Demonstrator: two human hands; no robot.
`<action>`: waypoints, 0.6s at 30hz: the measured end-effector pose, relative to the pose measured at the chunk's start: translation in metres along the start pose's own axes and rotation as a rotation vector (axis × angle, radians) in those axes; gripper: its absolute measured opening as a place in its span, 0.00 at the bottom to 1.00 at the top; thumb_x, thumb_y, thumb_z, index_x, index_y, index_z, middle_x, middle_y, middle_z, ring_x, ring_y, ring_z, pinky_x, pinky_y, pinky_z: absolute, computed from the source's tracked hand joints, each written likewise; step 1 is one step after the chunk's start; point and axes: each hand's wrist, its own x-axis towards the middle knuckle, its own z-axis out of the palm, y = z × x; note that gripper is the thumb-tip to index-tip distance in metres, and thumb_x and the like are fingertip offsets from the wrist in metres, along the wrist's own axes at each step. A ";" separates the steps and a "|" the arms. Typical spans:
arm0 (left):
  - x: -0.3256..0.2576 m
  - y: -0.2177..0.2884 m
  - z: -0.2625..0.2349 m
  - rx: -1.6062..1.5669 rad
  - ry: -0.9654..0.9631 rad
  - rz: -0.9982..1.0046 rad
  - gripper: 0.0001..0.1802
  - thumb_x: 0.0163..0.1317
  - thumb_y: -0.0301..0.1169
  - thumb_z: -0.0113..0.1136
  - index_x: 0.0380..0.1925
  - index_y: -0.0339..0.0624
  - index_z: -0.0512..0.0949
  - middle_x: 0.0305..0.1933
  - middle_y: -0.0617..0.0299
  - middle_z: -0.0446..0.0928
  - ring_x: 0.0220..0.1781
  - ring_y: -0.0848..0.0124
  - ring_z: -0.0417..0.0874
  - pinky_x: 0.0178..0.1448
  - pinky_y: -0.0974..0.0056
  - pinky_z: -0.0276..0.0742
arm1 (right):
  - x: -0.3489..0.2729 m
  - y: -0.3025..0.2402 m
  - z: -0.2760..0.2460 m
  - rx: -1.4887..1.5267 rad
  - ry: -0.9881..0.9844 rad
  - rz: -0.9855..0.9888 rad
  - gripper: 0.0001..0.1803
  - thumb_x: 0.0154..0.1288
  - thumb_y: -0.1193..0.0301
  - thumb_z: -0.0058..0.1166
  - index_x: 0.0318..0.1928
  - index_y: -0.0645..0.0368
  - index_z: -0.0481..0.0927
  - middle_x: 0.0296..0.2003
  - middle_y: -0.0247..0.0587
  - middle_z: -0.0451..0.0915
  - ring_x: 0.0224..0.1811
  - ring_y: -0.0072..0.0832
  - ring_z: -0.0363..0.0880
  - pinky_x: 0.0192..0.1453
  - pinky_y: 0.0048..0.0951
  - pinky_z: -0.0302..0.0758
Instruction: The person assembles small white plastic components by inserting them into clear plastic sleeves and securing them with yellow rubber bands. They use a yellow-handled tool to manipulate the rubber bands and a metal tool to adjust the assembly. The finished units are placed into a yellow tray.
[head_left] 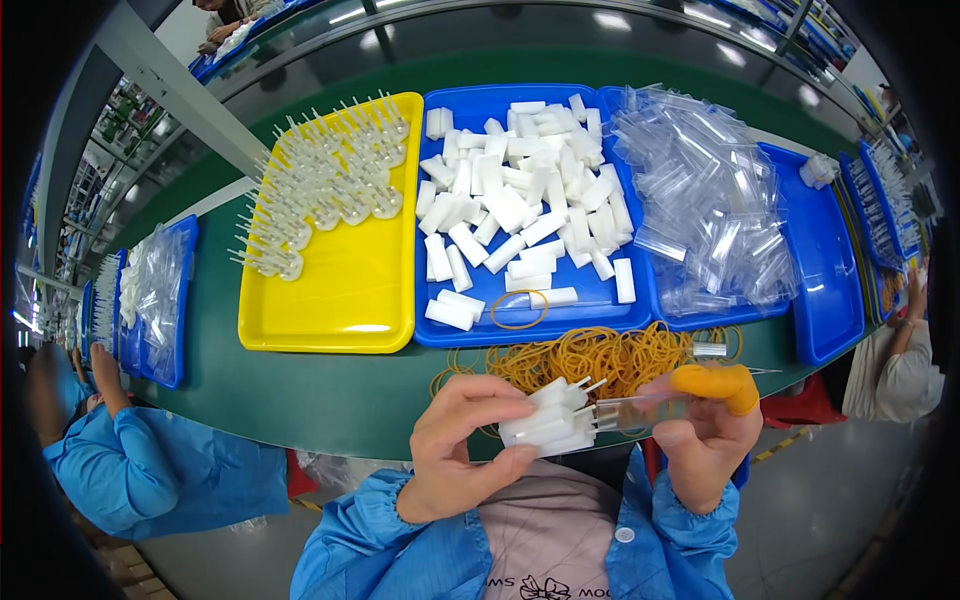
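Workshop: bright strip lights over more benches beyond; a co-worker in a blue smock [150, 460] sat at the left edge, bent over the same long bench.
Bench: green table [215, 330], curved by the lens, trays in a row across it.
Blue trays: middle tray [595, 315] held loose white blocks [505, 205]; the right-hand tray [690, 322] was heaped with clear plastic sleeves [700, 200].
Yellow tray [330, 310]: white pronged pieces [350, 190] crowded its far half, prongs up.
Rubber bands: tangled ochre heap [590, 365] between the middle tray and the hands.
Left hand [450, 450]: closed, thumb and fingers pinching a white bundle [545, 425] from its left side.
Right hand [705, 430]: thumb and covered fingers pinched one clear sleeve [635, 412]; orange finger cover [720, 385] on top.
Bundle and sleeve: both in front of the torso, at the near edge. Sleeve lay just right of the bundle, long axis roughly level, left to right; thin prongs pointed right, toward its near end. Right hand was nearer the sleeve, left hand nearer the bundle. Could not tell whether prong tips were inside the sleeve or only against it.
Single band [515, 328]: loose loop inside the middle tray's near edge.
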 end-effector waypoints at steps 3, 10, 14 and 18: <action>0.001 0.003 0.004 -0.021 0.025 -0.019 0.19 0.45 0.25 0.67 0.40 0.31 0.77 0.45 0.50 0.71 0.45 0.64 0.75 0.51 0.63 0.72 | 0.003 -0.003 0.004 0.051 0.037 0.081 0.22 0.45 0.79 0.68 0.43 0.67 0.76 0.35 0.47 0.81 0.38 0.32 0.82 0.45 0.28 0.75; 0.003 0.004 0.005 -0.005 0.032 -0.013 0.18 0.44 0.26 0.68 0.37 0.33 0.79 0.44 0.50 0.73 0.44 0.65 0.76 0.48 0.64 0.72 | 0.000 -0.001 0.005 -0.006 -0.046 0.113 0.19 0.43 0.78 0.70 0.39 0.66 0.77 0.33 0.45 0.82 0.37 0.31 0.82 0.44 0.28 0.75; 0.004 0.005 0.002 0.063 0.036 0.031 0.19 0.43 0.23 0.69 0.39 0.35 0.80 0.43 0.52 0.74 0.42 0.66 0.77 0.46 0.66 0.74 | 0.001 -0.003 0.006 -0.079 -0.101 0.033 0.20 0.43 0.76 0.71 0.38 0.65 0.77 0.33 0.46 0.82 0.36 0.32 0.82 0.43 0.28 0.75; 0.007 0.006 0.001 0.108 0.060 0.055 0.19 0.42 0.21 0.69 0.39 0.37 0.81 0.43 0.53 0.75 0.41 0.67 0.79 0.43 0.67 0.76 | -0.004 0.002 0.010 -0.244 -0.104 -0.121 0.22 0.43 0.75 0.71 0.40 0.65 0.76 0.32 0.47 0.82 0.34 0.32 0.82 0.41 0.28 0.75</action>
